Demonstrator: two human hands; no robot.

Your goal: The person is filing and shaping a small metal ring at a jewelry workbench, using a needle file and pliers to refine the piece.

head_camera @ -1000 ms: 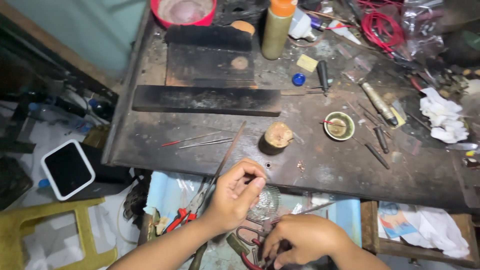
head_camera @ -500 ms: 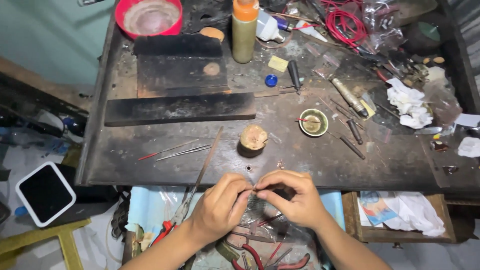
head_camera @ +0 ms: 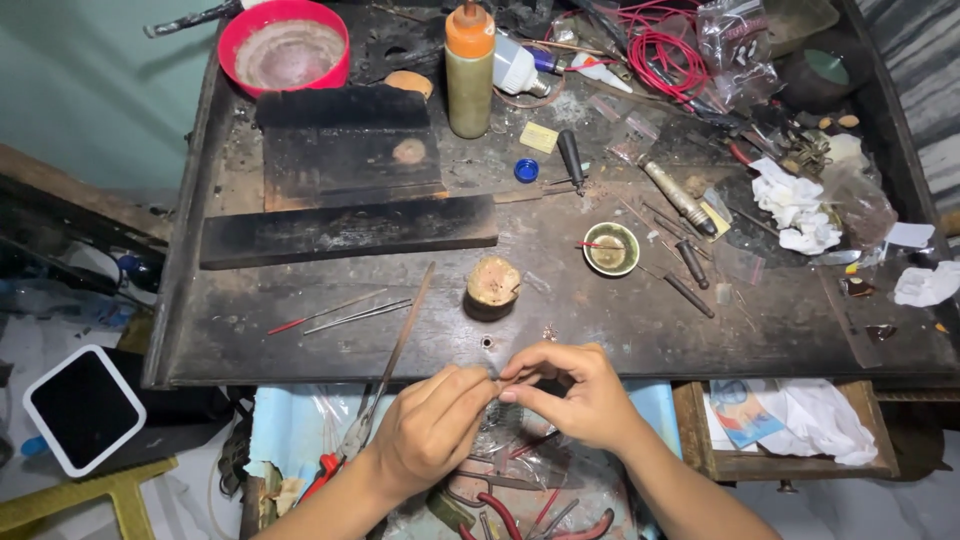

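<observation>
While the dark, scarred workbench (head_camera: 300,330) fills most of the view, the action sits right at its near edge. Up top there's a red bowl (head_camera: 287,47), then a long black slab (head_camera: 350,230), a bottle with an orange cap (head_camera: 469,68), a small round cup (head_camera: 611,249) and a stubby wooden block (head_camera: 493,283).

Now down to the hands. The left hand (head_camera: 432,428) and right hand (head_camera: 575,395) meet fingertip to fingertip just over the bench's front lip, above an open drawer of red-handled pliers (head_camera: 520,505). Between them is a tiny thin piece (head_camera: 510,381), likely wire or a small metal part; it's too small to tell exactly. It looks feather-light, springy and easy to drop, so a fingertip pinch near each end seems the sensible hold.

And the fingers: on both hands, thumb and forefinger are pinched nearly closed on that piece, the other fingers curled loosely. Neither hand touches the bench.
</observation>
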